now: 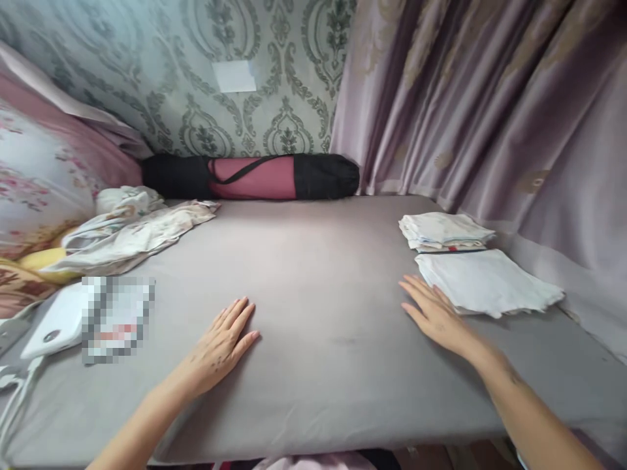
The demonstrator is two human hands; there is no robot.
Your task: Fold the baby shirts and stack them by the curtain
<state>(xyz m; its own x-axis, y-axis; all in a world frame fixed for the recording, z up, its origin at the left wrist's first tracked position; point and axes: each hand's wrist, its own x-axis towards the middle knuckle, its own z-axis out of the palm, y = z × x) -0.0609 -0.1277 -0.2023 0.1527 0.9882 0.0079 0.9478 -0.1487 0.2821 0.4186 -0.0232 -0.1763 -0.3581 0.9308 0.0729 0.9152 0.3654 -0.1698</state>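
My left hand (223, 344) lies flat and open on the grey sheet (313, 365), fingers pointing away from me, holding nothing. Flat too, my right hand (434, 316) is open with its fingers stretched out. It is nearest to a folded white cloth (490, 281), at whose left edge its fingers lie; whether they touch it I cannot tell. Just behind that cloth sits a small stack of folded light cloths (445, 230).
A crumpled pile of patterned cloth (142, 235) lies at the left, beside a floral pillow (39, 163). Nearer stands a white device (61, 320) with a cable, next to a blurred-out item (120, 320). A black and pink rolled bag (255, 177) rests along the wall; curtains (465, 98) hang right.
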